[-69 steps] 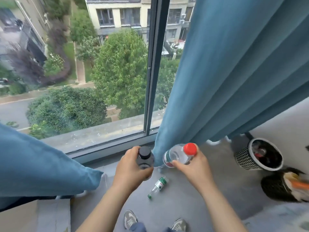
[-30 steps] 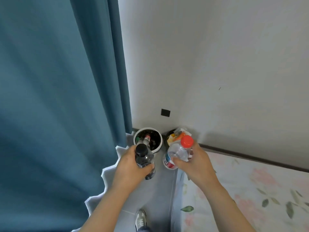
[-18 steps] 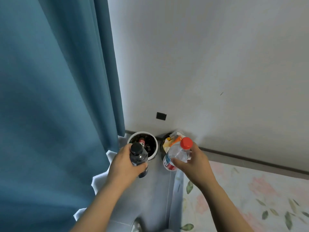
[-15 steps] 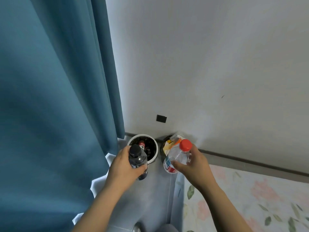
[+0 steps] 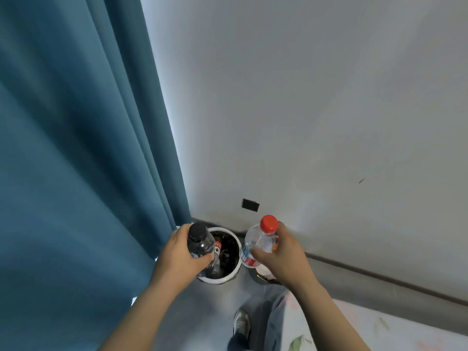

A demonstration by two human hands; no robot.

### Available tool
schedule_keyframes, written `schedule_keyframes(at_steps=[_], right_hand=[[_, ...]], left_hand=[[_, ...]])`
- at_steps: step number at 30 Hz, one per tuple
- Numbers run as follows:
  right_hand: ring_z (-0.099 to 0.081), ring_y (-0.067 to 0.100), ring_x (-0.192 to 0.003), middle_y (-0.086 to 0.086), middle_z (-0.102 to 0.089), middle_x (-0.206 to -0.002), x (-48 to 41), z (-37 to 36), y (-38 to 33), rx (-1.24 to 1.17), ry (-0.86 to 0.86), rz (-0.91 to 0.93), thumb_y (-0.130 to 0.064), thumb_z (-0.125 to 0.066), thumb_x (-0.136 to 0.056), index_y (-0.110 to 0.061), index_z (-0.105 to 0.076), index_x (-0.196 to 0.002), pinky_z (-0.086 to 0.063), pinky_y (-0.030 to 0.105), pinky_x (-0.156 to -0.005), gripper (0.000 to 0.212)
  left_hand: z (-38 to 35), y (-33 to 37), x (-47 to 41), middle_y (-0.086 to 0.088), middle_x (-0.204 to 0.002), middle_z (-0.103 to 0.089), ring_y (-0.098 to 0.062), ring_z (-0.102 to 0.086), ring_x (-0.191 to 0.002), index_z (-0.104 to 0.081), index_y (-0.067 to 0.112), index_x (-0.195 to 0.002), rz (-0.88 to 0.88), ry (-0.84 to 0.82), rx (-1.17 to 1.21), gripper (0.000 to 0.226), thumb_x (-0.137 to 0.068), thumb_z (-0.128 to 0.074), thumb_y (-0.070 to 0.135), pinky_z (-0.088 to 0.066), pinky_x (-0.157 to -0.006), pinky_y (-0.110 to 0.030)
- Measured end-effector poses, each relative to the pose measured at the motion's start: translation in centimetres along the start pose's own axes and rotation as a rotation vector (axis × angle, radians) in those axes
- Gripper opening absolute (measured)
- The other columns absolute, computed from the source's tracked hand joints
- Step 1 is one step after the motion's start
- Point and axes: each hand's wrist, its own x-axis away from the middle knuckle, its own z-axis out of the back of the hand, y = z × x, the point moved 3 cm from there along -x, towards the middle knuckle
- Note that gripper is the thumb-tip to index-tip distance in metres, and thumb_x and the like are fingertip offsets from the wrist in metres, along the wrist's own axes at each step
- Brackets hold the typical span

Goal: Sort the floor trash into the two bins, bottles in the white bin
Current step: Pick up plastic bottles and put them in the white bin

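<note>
Two bottles are riding upright: our left hand is gripping the dark bottle over the white bin, ready to drop; our right hand is clutching the clear bottle at three o'clock.

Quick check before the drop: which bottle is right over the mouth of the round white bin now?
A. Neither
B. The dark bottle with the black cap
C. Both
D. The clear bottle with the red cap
B: the dark black-capped bottle in the left hand overlaps the round white bin opening, while the clear red-capped bottle in the right hand sits just past its right rim.
</note>
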Motion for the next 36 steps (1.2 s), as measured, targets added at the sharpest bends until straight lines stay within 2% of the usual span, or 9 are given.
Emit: schedule_keyframes(at_steps=[3, 8, 11, 14, 18, 23, 27, 32, 36], right_hand=[[-0.057, 0.0, -0.081, -0.018, -0.06, -0.09, -3.8, 1.4, -0.3, -0.006, -0.029, 0.019, -0.03, -0.075, -0.073, -0.034, -0.049, -0.103, -0.04, 0.012, -0.062, 0.04], [-0.058, 0.004, -0.085, -0.016, -0.06, -0.096, -9.3, 2.6, 0.4, -0.018, -0.076, 0.029, -0.029, -0.075, -0.072, -0.037, -0.047, -0.103, -0.046, 0.021, -0.07, 0.042], [-0.059, 0.008, -0.09, -0.014, -0.06, -0.1, -11.7, 2.5, 0.9, -0.001, -0.103, 0.026, -0.033, -0.075, -0.071, -0.036, -0.047, -0.109, -0.05, 0.025, -0.077, 0.047], [-0.058, 0.008, -0.09, -0.014, -0.06, -0.1, -13.5, 1.7, 1.3, 0.018, -0.13, 0.024, -0.035, -0.075, -0.072, -0.034, -0.047, -0.108, -0.048, 0.021, -0.074, 0.047], [-0.056, 0.005, -0.088, -0.015, -0.059, -0.098, -15.4, -0.2, 2.0, 0.037, -0.189, 0.008, -0.035, -0.076, -0.071, -0.033, -0.048, -0.106, -0.04, 0.013, -0.065, 0.045], [-0.058, 0.008, -0.088, -0.012, -0.062, -0.095, -17.7, -3.8, 4.4, 0.049, -0.251, -0.063, -0.028, -0.074, -0.072, -0.03, -0.051, -0.102, -0.045, 0.02, -0.072, 0.038], [-0.054, 0.0, -0.081, -0.013, -0.061, -0.092, -19.2, -6.9, 6.4, 0.06, -0.282, -0.114, -0.022, -0.074, -0.072, -0.034, -0.048, -0.101, -0.038, 0.008, -0.064, 0.041], [-0.058, 0.008, -0.086, -0.015, -0.06, -0.092, -21.4, -11.3, 9.8, 0.088, -0.313, -0.195, -0.022, -0.074, -0.07, -0.031, -0.051, -0.105, -0.048, 0.024, -0.073, 0.042], [-0.059, 0.009, -0.086, -0.011, -0.062, -0.093, -23.5, -15.1, 13.2, 0.118, -0.313, -0.224, -0.024, -0.075, -0.069, -0.027, -0.054, -0.105, -0.05, 0.028, -0.074, 0.042]], left_hand=[[-1.2, 1.5, -3.0, 0.011, -0.104, -0.057, -0.016, -0.059, -0.097, -0.053, 0.035, -0.098, 0.011, 0.019, 0.024, 0.047, -0.063, -0.082, 0.027, -0.051, -0.085, -0.038], [-3.5, 3.1, -7.1, 0.009, -0.105, -0.059, -0.016, -0.06, -0.094, -0.052, 0.039, -0.098, 0.046, 0.049, 0.044, 0.05, -0.061, -0.083, 0.028, -0.052, -0.084, -0.039], [-4.2, 3.4, -8.9, 0.008, -0.105, -0.058, -0.014, -0.059, -0.092, -0.049, 0.04, -0.099, 0.054, 0.045, 0.029, 0.052, -0.062, -0.084, 0.028, -0.05, -0.081, -0.031], [-4.5, 2.8, -10.3, 0.009, -0.103, -0.059, -0.014, -0.059, -0.09, -0.05, 0.038, -0.098, 0.08, 0.053, 0.009, 0.051, -0.062, -0.084, 0.029, -0.051, -0.079, -0.032], [-4.8, 0.6, -12.0, 0.007, -0.1, -0.061, -0.016, -0.061, -0.088, -0.05, 0.033, -0.098, 0.136, 0.027, -0.015, 0.053, -0.058, -0.084, 0.032, -0.054, -0.079, -0.037], [-5.8, -3.6, -14.4, 0.008, -0.095, -0.059, -0.016, -0.059, -0.086, -0.052, 0.028, -0.097, 0.22, -0.025, -0.048, 0.052, -0.057, -0.086, 0.025, -0.048, -0.073, -0.029], [-7.4, -7.5, -16.2, 0.006, -0.096, -0.059, -0.015, -0.056, -0.084, -0.053, 0.025, -0.099, 0.306, -0.116, -0.076, 0.053, -0.058, -0.086, 0.021, -0.039, -0.066, -0.023], [-10.3, -12.7, -18.7, 0.008, -0.093, -0.062, -0.016, -0.062, -0.085, -0.053, 0.026, -0.098, 0.386, -0.205, -0.091, 0.051, -0.057, -0.083, 0.028, -0.047, -0.068, -0.026], [-13.3, -16.4, -20.9, 0.004, -0.098, -0.061, -0.017, -0.059, -0.087, -0.051, 0.024, -0.101, 0.41, -0.272, -0.107, 0.054, -0.058, -0.085, 0.027, -0.043, -0.068, -0.026]])
